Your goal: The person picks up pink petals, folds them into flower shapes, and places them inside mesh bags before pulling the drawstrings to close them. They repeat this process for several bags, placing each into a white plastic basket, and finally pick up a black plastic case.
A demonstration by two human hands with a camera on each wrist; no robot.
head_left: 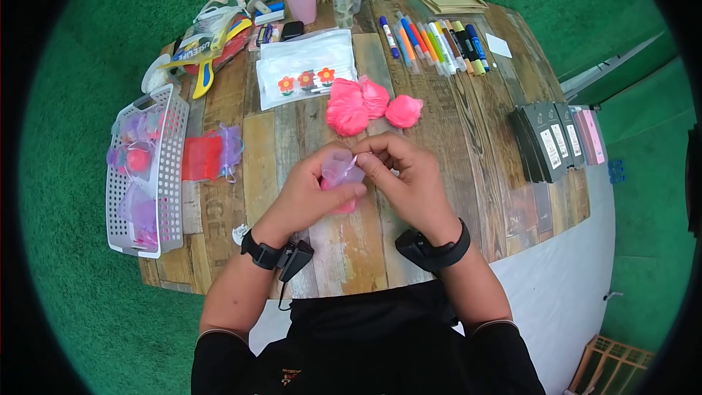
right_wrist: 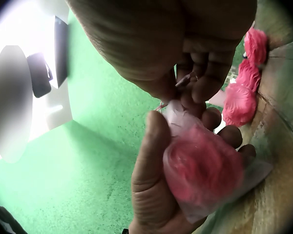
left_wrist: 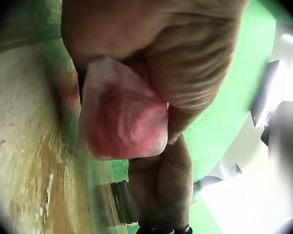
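Observation:
A sheer pale pink drawstring pouch with a bright pink ruffled, flower-like thing inside is held above the table's near middle. My left hand grips the pouch, thumb across its front and fingers behind it. At the gathered mouth, my right hand pinches the thin ribbon with thumb and fingertips. In the right wrist view the stuffed pouch lies in the left hand's palm, its neck drawn narrow. Just beyond the hands sit loose pink ruffled pieces, and a separate pink piece lies beside them.
On the left stands a white perforated basket of filled pouches, with red and purple pouches beside it. Farther back are a white flower-printed bag and several markers. Black boxes stand at the right edge.

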